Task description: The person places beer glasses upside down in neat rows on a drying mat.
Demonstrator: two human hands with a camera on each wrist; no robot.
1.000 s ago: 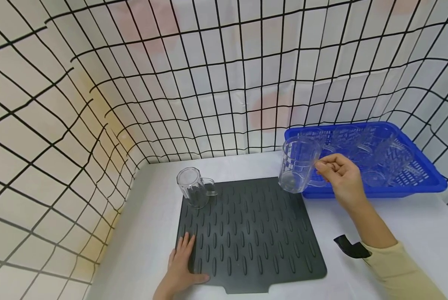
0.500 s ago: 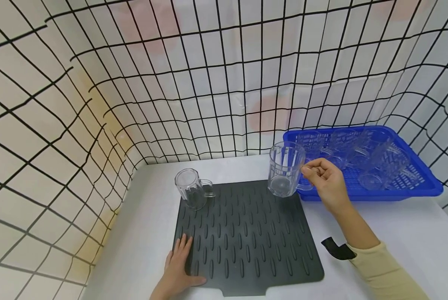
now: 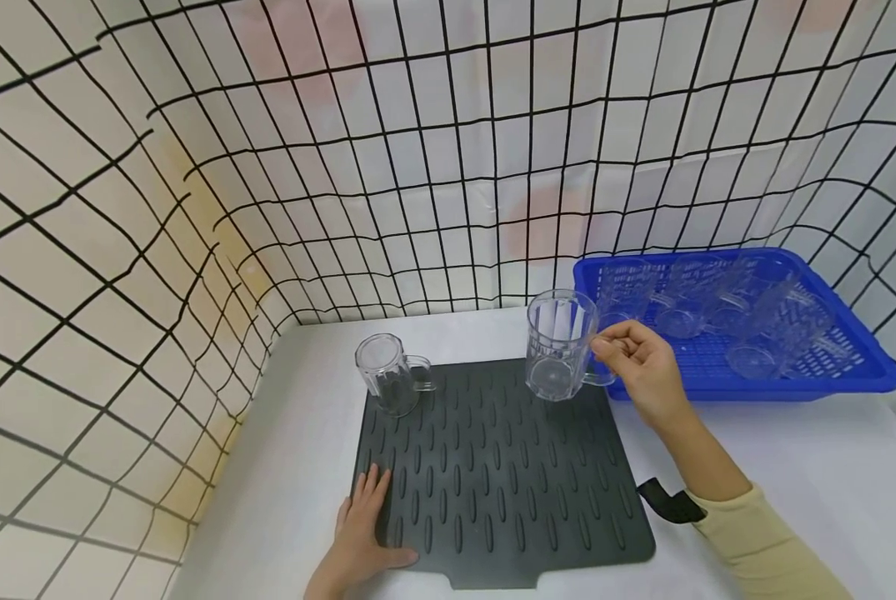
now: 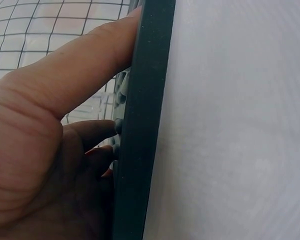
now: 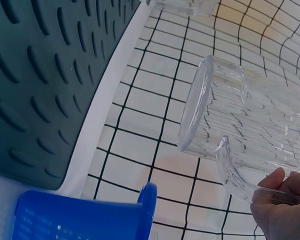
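A white tabletop (image 3: 290, 467) spreads across the lower half of the head view, boxed in by black wire grid (image 3: 490, 125) that climbs the left side, the back and the right edge of the frame. Pale sheeting (image 3: 548, 221) with soft pink blotches hangs behind it. At lower centre lies a dark ridged mat (image 3: 508, 475) with a tab on its near edge; the left hand (image 3: 359, 529) rests there, fingers spread on its lower-left edge. One clear mug (image 3: 387, 375) stands at the mat's upper-left corner. The right hand (image 3: 643, 367), in a light yellow sleeve (image 3: 766, 546), pinches the handle of another, the held mug (image 3: 556, 367), mouth up over the mat's upper-right corner. A blue basket (image 3: 755, 388) of clear mugs (image 3: 751, 354) sits at right.
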